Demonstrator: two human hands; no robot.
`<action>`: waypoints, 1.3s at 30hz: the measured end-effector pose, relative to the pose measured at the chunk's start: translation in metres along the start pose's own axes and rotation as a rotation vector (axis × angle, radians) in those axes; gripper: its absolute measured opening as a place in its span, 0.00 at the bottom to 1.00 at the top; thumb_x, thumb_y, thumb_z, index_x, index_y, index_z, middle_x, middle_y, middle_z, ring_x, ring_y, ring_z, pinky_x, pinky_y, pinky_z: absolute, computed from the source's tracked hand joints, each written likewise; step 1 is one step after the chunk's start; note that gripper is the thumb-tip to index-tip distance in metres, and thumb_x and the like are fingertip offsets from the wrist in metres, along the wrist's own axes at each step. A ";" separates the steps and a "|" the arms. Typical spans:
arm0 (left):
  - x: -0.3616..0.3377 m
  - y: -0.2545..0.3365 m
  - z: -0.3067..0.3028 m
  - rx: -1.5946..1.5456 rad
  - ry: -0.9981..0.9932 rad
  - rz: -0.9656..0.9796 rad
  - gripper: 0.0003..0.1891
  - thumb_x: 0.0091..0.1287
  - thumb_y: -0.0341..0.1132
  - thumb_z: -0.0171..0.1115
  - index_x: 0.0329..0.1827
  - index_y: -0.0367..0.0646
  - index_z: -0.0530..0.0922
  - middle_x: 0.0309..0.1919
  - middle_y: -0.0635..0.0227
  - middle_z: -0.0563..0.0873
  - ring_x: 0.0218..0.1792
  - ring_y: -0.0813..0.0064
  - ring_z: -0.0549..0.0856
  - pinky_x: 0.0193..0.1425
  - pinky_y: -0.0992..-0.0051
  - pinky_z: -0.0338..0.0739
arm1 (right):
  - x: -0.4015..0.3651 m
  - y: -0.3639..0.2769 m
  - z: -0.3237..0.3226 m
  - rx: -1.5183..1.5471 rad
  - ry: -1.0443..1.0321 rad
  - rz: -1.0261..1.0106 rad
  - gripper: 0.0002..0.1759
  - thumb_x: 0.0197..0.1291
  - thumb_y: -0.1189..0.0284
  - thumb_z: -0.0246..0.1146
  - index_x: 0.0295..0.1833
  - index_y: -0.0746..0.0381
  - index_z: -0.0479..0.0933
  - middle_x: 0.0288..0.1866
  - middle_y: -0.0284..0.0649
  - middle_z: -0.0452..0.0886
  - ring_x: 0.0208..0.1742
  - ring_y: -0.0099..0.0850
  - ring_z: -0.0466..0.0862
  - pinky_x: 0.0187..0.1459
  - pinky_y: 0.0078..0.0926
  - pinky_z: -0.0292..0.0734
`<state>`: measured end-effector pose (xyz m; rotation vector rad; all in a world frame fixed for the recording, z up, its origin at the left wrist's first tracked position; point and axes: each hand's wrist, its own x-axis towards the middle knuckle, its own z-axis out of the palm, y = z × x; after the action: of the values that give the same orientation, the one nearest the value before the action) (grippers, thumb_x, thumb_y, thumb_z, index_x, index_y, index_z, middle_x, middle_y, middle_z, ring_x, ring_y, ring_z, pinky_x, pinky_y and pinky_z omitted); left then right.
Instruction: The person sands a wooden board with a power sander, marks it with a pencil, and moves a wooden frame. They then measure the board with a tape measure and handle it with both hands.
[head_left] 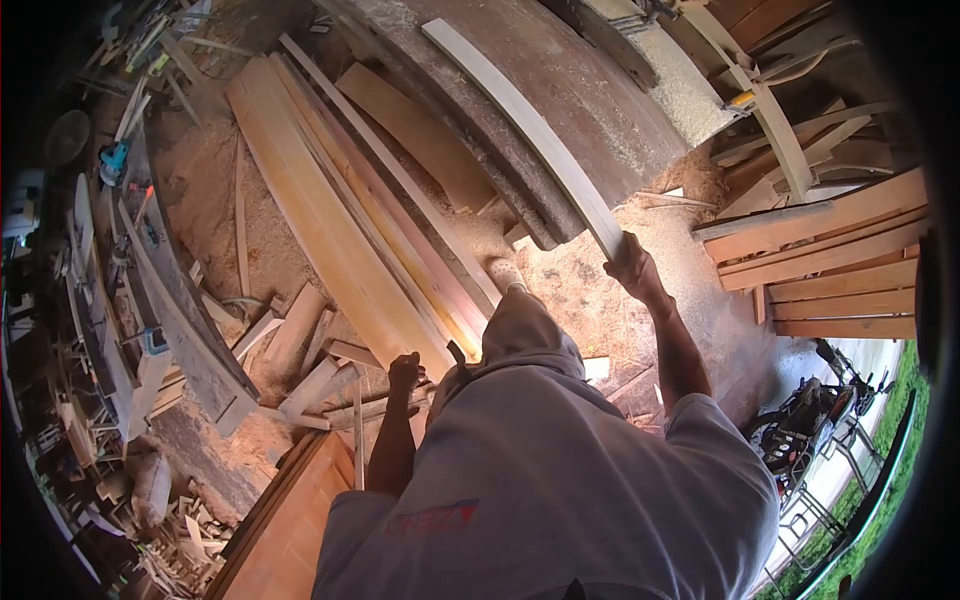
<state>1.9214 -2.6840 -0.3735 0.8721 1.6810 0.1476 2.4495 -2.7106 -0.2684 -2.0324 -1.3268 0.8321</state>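
My right hand point(630, 265) grips the near end of a long pale curved wood strip point(520, 120), which runs up and left over a large rusty curved surface point(590, 90). My left hand point(404, 373) hangs closed by my hip, close to a dark tool handle point(458, 356) at my waist; whether it holds anything I cannot make out. My grey shirt fills the lower middle. One shoe point(505, 273) rests on the sawdust floor.
Long planks point(340, 230) lie stacked on the floor to my left. Offcuts point(300, 350) and sawdust cover the ground. A cluttered workbench point(130, 280) stands at the left. Stacked boards point(840, 260) sit at the right, a motorbike point(810, 420) beyond.
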 end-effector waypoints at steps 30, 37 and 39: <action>0.116 0.119 0.025 0.397 0.065 0.437 0.21 0.70 0.49 0.55 0.43 0.36 0.82 0.32 0.56 0.89 0.40 0.61 0.89 0.51 0.65 0.81 | 0.167 -0.083 0.045 -0.412 0.191 -0.399 0.44 0.56 0.56 0.72 0.65 0.77 0.64 0.53 0.64 0.71 0.54 0.61 0.72 0.57 0.56 0.68; 0.110 0.328 0.047 0.281 -0.150 0.456 0.22 0.70 0.48 0.58 0.49 0.34 0.81 0.38 0.49 0.88 0.44 0.53 0.88 0.48 0.61 0.80 | 0.160 -0.097 0.034 -0.275 0.161 -0.338 0.39 0.56 0.63 0.72 0.65 0.75 0.64 0.52 0.61 0.70 0.50 0.58 0.72 0.52 0.55 0.69; 0.114 0.347 0.030 0.395 -0.105 0.411 0.22 0.71 0.48 0.57 0.50 0.34 0.81 0.39 0.47 0.87 0.43 0.52 0.87 0.48 0.60 0.80 | 0.162 -0.096 0.034 -0.297 0.136 -0.337 0.38 0.56 0.63 0.72 0.65 0.75 0.64 0.52 0.61 0.71 0.49 0.57 0.72 0.52 0.54 0.70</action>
<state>2.1034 -2.3775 -0.2907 1.4943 1.4360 0.0458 2.4193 -2.5227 -0.2507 -1.9571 -1.7301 0.3566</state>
